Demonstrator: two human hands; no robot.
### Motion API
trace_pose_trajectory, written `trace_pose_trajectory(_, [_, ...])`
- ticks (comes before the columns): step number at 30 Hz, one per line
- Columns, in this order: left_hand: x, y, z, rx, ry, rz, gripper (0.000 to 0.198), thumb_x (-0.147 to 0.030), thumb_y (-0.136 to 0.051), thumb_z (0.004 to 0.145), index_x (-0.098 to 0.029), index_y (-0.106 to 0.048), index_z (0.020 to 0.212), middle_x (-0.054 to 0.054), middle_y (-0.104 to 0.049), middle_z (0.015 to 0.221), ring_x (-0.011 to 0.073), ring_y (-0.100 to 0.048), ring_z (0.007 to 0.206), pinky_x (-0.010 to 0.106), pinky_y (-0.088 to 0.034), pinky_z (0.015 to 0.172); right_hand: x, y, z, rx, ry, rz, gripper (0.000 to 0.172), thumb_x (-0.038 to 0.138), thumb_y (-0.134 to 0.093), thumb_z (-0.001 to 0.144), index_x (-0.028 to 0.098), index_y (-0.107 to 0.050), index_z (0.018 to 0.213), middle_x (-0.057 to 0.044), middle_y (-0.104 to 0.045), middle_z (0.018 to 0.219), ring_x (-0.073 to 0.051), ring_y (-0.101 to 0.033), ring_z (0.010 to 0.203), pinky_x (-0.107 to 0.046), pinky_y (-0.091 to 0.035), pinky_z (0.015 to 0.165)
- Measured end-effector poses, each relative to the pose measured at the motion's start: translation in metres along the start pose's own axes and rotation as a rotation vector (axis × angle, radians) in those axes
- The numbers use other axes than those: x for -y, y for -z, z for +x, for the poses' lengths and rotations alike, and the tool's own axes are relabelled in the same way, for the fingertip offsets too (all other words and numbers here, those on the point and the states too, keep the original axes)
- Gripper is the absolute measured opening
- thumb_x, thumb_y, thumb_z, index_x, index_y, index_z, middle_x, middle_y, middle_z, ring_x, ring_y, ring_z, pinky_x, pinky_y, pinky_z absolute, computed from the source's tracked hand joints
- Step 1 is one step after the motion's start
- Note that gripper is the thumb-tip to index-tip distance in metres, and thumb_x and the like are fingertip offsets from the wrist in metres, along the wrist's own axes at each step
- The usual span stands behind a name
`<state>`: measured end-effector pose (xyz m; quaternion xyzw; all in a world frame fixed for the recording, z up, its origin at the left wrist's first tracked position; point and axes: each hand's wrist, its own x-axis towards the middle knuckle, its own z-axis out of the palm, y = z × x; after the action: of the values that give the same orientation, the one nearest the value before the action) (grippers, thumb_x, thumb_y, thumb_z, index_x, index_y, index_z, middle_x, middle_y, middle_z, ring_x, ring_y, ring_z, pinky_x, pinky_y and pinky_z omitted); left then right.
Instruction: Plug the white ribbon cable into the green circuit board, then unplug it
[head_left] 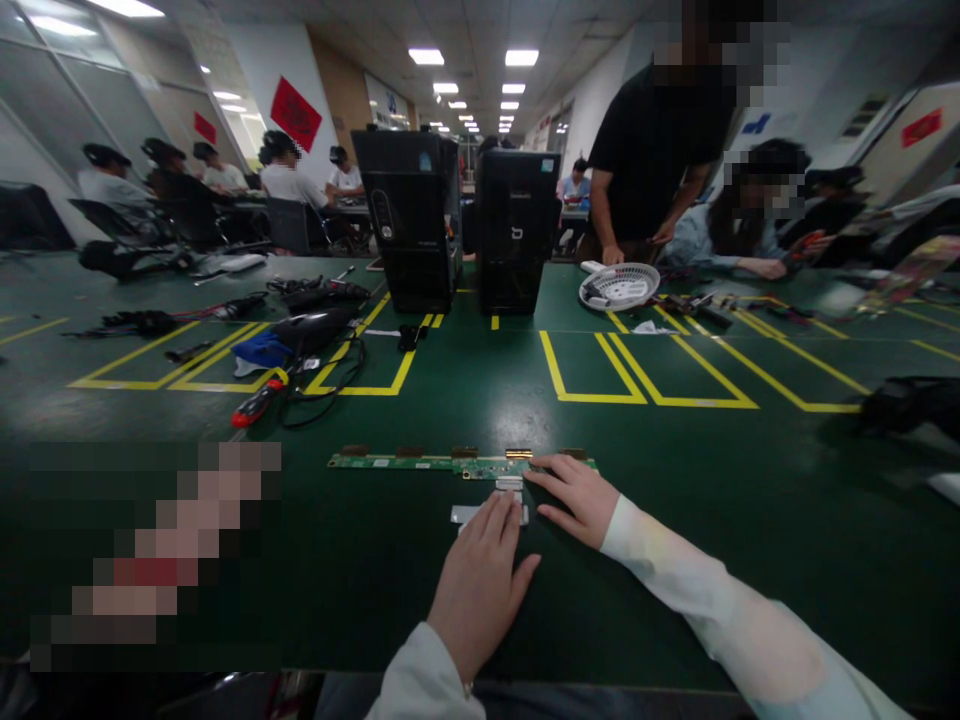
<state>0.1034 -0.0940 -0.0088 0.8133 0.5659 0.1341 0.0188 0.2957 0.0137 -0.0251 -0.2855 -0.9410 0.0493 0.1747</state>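
A long, narrow green circuit board (405, 462) lies across the table in front of me, with brown-gold tabs along its far edge. From its middle, a pale flat ribbon cable (466, 514) with a connector (509, 484) reaches toward me. My left hand (484, 570) lies over this cable, fingers stretched forward and thumb apart, covering part of it. To the right, my right hand (576, 497) rests with spread fingers at the right part of the board, its fingertips touching the board near the connector. Neither hand is closed around anything.
Two black computer towers (405, 225) (517, 230) stand ahead. A red-black screwdriver (259, 402), a black hand-held tool (319, 328) and cables lie left. Beyond, right, a person in black (652, 140) stands by a white basket (619, 287). A pixelated patch covers the near left.
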Motion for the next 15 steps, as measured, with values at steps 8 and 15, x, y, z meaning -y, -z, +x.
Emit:
trace_pose_trajectory(8, [-0.0005, -0.0036, -0.0004, 0.010, 0.001, -0.011, 0.051, -0.036, -0.050, 0.091, -0.008, -0.047, 0.133, 0.016, -0.049, 0.139, 0.0292, -0.043, 0.130, 0.045, -0.043, 0.103, 0.0000, -0.0014, 0.0008, 0.002, -0.002, 0.004, 0.041, 0.036, -0.047, 0.091, 0.016, -0.052, 0.126, -0.015, -0.052, 0.126, -0.026, -0.047, 0.116, -0.046, -0.042, 0.098])
trace_pose_trajectory(15, [-0.0033, -0.0071, -0.0032, -0.034, 0.016, 0.000, 0.052, -0.040, -0.048, 0.091, -0.009, -0.048, 0.133, 0.014, -0.049, 0.139, 0.0297, -0.044, 0.129, 0.045, -0.043, 0.102, 0.0015, 0.0001, 0.0012, 0.003, -0.013, 0.010, 0.042, 0.036, -0.047, 0.090, 0.015, -0.052, 0.126, -0.015, -0.052, 0.126, -0.026, -0.047, 0.115, -0.046, -0.042, 0.098])
